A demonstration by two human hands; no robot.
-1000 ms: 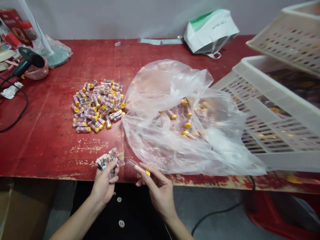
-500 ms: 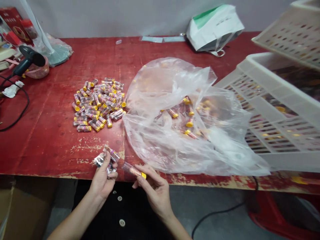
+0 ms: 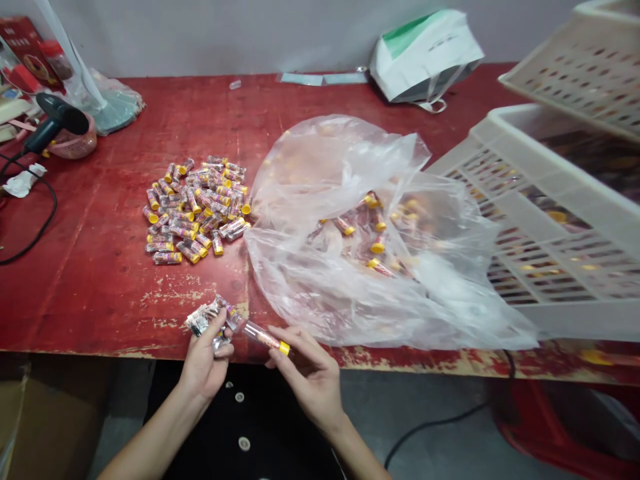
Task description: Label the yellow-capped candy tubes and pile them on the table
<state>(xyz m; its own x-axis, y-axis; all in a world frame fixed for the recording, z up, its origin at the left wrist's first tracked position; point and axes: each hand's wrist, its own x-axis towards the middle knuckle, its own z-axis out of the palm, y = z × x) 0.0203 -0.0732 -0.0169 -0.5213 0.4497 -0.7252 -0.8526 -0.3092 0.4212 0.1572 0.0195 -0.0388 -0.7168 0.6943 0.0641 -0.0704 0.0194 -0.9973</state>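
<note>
Over chipped red tabletop (image 3: 95,293), left hand (image 3: 203,365) around foil packets (image 3: 205,320), right hand (image 3: 311,373) pinching clear yellow-capped tube (image 3: 263,338)

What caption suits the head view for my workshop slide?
Left hand grips shiny wrapped packets, right hand pinches a clear yellow-capped tube, near a heap of like tubes on a red workbench.

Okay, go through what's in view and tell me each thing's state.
Left hand, gripping a bunch of foil-wrapped packets.
Right hand, holding a yellow-capped clear tube.
Plastic bag, open and crumpled, tubes inside.
Loose tubes, heaped on the red table.
White carrier bag, lying on its side.
Plastic crate, yellow caps showing through slats.
</note>
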